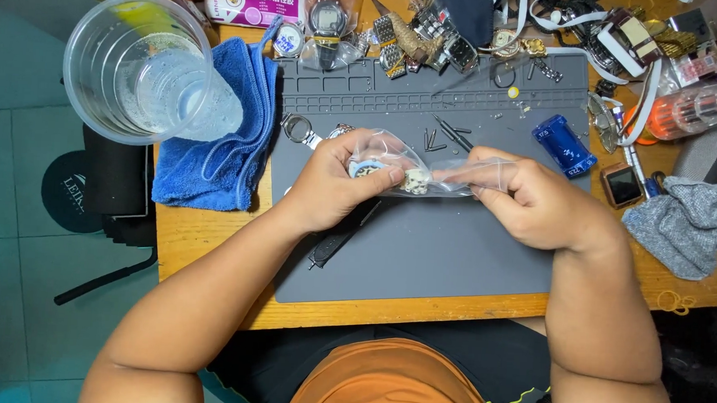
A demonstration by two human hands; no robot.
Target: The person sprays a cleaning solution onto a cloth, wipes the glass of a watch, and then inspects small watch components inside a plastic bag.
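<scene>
Close under the lens sits a clear plastic cup (141, 67), tipped toward the camera, with a little water in its base, and it hangs out past the table's left edge beside a blue towel (219, 129). Now down to the action over the grey work mat (421, 254): both hands meet at the middle, and between them is a small clear plastic bag (426, 168). Left hand (327, 183) is closed on one end of the bag, thumb and fingers pinching through the plastic around a round blue-faced watch piece (367, 169); a pale, knobbly bit of band (415, 180) shows next to it inside. Right hand (530, 198) is clamped on the other end, fingers folded tight over the bag's mouth. So the bag is held up off the mat, stretched between two firm pinches.

By the look of it, this is the bag-handling step, the contents being worked along inside the plastic. Any next move calls for one pinch to hold steady while the other shifts, since the plastic is slick and the parts are small.

Around them: a blue cylinder (564, 145) on the mat's right side, thin tools (448, 137) just above the hands, a grey cloth (693, 223) far right, and a heap of watches (420, 37) along the top.
</scene>
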